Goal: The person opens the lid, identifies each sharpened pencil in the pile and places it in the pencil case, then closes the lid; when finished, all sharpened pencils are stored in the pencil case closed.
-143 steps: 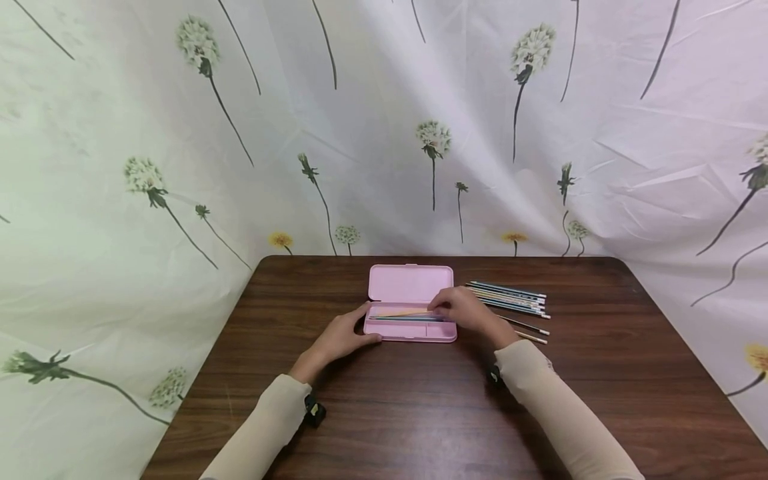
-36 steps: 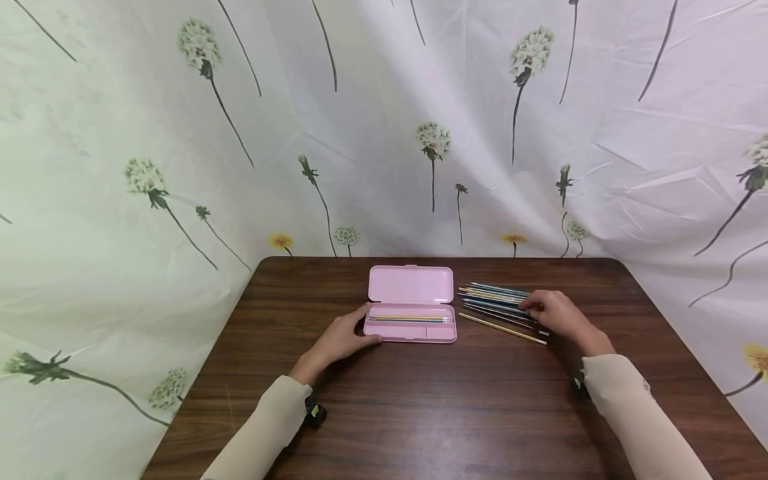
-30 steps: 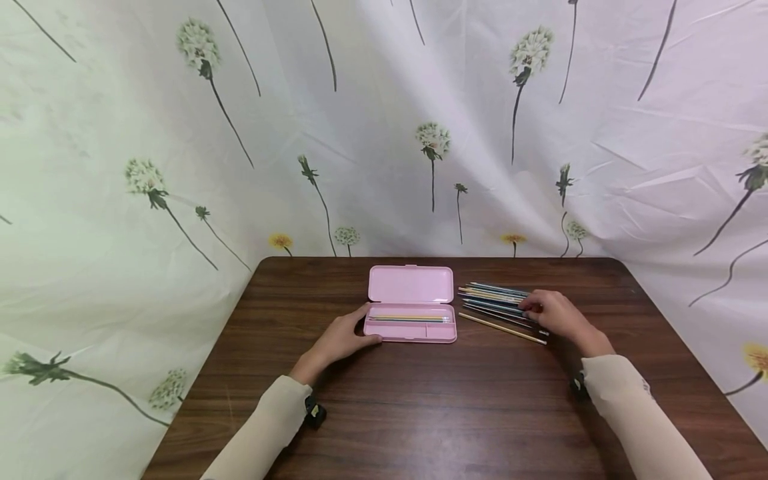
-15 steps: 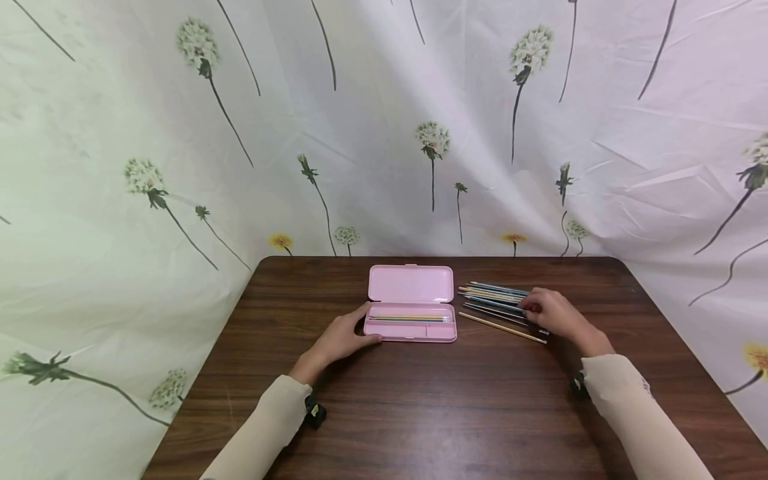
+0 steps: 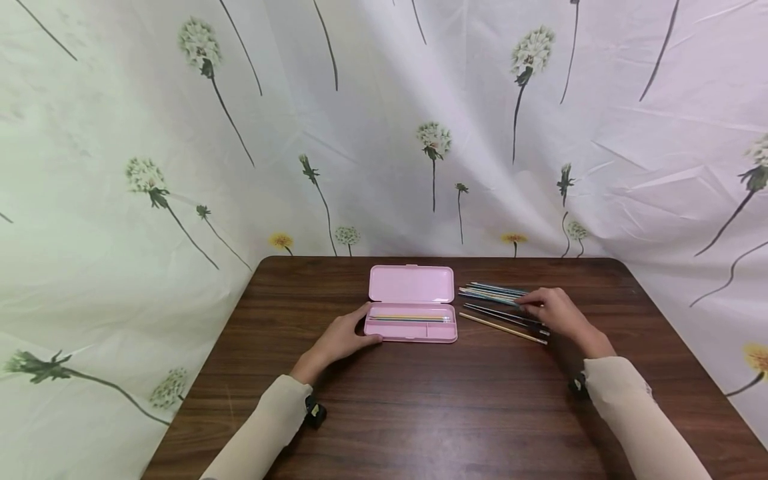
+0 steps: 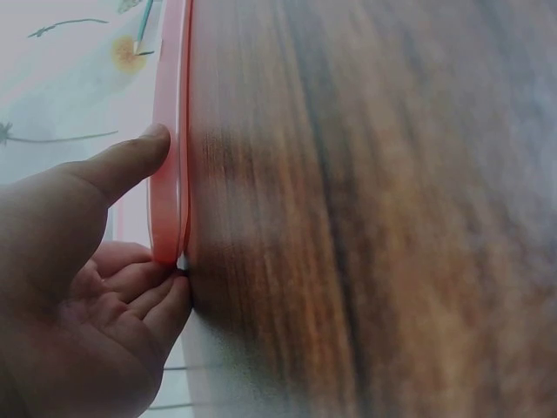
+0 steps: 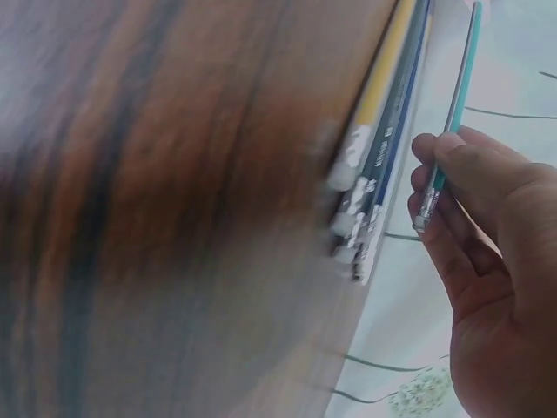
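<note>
An open pink pencil case (image 5: 396,331) lies on the table, its lid tipped back and a few pencils (image 5: 408,319) in its long rear compartment. My left hand (image 5: 342,337) grips the case's left end, thumb against the front wall; in the left wrist view the thumb (image 6: 130,161) presses the pink side. To the right, my right hand (image 5: 558,313) pinches a teal pencil (image 7: 466,74) near its eraser end between thumb and fingers, raised above the others. Several loose pencils (image 5: 492,291) lie beyond it, and dark ones (image 5: 498,312) lie nearer.
A yellowish pencil (image 5: 503,328) lies apart, closest to me on the right. The brown wooden table (image 5: 408,413) reaches back to a white curtain (image 5: 372,153) printed with dandelions. Eraser ends (image 7: 352,218) of the loose pencils show in the right wrist view.
My right hand has gone from the case to the loose pencils on the right and lifted the teal one. Pencils now lie flat in the case. My left hand has stayed put.
</note>
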`<state>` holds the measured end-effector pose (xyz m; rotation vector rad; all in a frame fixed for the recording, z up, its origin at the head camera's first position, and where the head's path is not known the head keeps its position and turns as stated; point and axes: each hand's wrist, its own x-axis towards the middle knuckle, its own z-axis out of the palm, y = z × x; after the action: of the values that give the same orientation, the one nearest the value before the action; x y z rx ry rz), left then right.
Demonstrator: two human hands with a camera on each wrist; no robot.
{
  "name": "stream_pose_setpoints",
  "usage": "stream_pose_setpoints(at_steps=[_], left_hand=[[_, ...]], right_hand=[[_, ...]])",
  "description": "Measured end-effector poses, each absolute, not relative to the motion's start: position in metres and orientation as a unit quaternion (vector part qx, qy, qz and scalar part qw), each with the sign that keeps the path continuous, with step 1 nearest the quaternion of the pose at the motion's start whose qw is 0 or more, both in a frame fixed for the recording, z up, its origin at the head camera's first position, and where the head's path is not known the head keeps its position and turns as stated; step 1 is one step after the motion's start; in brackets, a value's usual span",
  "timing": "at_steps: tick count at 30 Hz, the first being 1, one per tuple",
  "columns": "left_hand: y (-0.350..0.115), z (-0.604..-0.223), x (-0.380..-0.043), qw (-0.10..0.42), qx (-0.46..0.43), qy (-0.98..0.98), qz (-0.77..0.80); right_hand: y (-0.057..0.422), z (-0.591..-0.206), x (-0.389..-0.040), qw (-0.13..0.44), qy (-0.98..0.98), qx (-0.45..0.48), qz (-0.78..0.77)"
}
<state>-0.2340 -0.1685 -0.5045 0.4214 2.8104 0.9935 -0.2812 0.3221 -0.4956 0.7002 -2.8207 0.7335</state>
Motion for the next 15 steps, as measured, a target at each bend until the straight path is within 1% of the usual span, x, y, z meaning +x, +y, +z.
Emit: stream_pose_setpoints(at_steps=[7, 15], left_hand=[[-0.169, -0.506, -0.235, 0.068, 0.141, 0.932, 0.328], [-0.169, -0.507, -0.237, 0.056, 0.154, 0.933, 0.321]], right_hand=[[0.312, -0.484, -0.283, 0.117, -0.923, 0.259, 0.259], [0.288, -0.460, -0.284, 0.118, -0.919, 0.278, 0.252]])
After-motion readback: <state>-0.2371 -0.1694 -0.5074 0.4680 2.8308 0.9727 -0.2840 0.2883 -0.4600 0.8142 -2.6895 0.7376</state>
